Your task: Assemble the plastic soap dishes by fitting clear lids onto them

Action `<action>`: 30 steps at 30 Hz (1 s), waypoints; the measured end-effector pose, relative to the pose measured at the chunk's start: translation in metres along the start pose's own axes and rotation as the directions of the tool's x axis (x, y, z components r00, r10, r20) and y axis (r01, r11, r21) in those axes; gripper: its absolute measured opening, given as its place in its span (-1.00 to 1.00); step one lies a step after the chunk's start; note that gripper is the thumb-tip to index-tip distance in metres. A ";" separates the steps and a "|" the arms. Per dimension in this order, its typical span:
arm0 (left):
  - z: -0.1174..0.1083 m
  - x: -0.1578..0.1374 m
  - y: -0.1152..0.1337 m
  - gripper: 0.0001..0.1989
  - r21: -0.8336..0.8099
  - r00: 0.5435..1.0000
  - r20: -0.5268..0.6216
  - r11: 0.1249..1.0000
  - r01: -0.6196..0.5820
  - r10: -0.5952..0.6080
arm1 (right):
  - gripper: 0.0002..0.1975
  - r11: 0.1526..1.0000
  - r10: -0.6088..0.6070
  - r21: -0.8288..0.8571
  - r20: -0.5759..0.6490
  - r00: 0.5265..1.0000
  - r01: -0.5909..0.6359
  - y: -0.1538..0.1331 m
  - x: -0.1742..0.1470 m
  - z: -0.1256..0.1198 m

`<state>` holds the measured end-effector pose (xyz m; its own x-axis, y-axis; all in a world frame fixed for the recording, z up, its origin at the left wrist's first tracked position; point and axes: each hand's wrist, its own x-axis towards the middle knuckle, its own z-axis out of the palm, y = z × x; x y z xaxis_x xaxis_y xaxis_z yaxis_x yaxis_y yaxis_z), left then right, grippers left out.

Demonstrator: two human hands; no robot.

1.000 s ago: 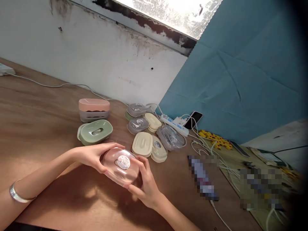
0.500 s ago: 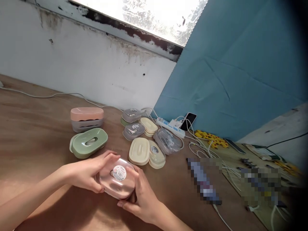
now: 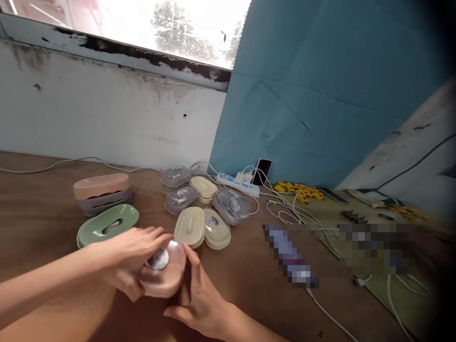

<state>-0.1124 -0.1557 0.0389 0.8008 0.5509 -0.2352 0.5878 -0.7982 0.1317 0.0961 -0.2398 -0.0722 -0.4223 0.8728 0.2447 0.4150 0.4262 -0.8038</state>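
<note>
A pink soap box (image 3: pixel 169 275) with a glossy see-through lid and a round label is held low, in front of me. My left hand (image 3: pixel 137 259) grips it from the left, its fingers over the lid and its thumb at the near side. At the right end, my right hand (image 3: pixel 201 294) curves around the box; the index finger touches the lid's edge and the thumb sticks out below. Just behind my left hand lies a green soap box (image 3: pixel 107 225), partly covered by that hand. Cream soap boxes (image 3: pixel 190 228) sit just beyond the pink one.
A stacked pink and grey soap box (image 3: pixel 103 190) stands at the left. Grey lidded boxes (image 3: pixel 181 198) and a plastic-wrapped grey one (image 3: pixel 231 206) lie farther back. Behind them are a power strip (image 3: pixel 238 184), a phone (image 3: pixel 262 171), tangled white cables and yellow pieces (image 3: pixel 299 190).
My view has turned right, so everything sits farther left. The pink soap box has tilted in my hands, and my left hand now covers more of its lid. My right hand's grip has loosened slightly.
</note>
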 end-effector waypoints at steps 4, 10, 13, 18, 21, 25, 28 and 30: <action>-0.056 0.011 -0.020 -0.19 0.066 0.969 -0.189 0.983 0.172 -0.157 | 0.24 0.999 -0.051 -0.022 -0.072 0.996 0.049 0.004 -0.002 0.001; -0.086 0.092 -0.043 -0.18 0.165 0.908 -0.278 0.915 0.367 -0.314 | 0.10 0.991 -0.111 -0.086 -0.142 0.984 0.100 -0.002 -0.003 -0.002; -0.074 0.130 -0.051 -0.37 0.168 0.890 -0.261 0.891 0.423 -0.373 | 0.06 0.988 -0.126 -0.103 -0.148 0.981 0.111 -0.004 -0.004 -0.002; -0.062 0.161 -0.059 -0.66 0.205 0.877 -0.252 0.863 0.462 -0.410 | -0.07 0.983 -0.150 -0.131 -0.175 0.973 0.128 -0.005 -0.005 -0.005; -0.062 0.167 -0.059 -0.66 0.242 0.867 -0.274 0.842 0.481 -0.417 | -0.16 0.979 -0.163 -0.151 -0.206 0.965 0.134 -0.008 -0.005 -0.007; -0.065 0.163 -0.051 -0.51 0.242 0.838 -0.345 0.823 0.514 -0.422 | -0.32 0.973 -0.152 -0.215 -0.313 0.938 0.086 -0.013 -0.004 -0.008; -0.070 0.143 -0.044 -0.20 0.203 0.808 -0.422 0.825 0.528 -0.413 | -0.49 0.955 -0.119 -0.296 -0.429 0.896 -0.014 -0.013 -0.003 -0.012; -0.071 0.120 -0.042 -0.14 0.178 0.786 -0.458 0.823 0.540 -0.416 | -0.57 0.928 -0.149 -0.372 -0.413 0.898 -0.018 -0.011 -0.002 -0.017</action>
<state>-0.0332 -0.0391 0.0733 0.4374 0.8764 0.2014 0.8952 -0.4030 -0.1902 0.1061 -0.2417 -0.0548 -0.1082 0.8191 0.5633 0.6923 0.4687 -0.5486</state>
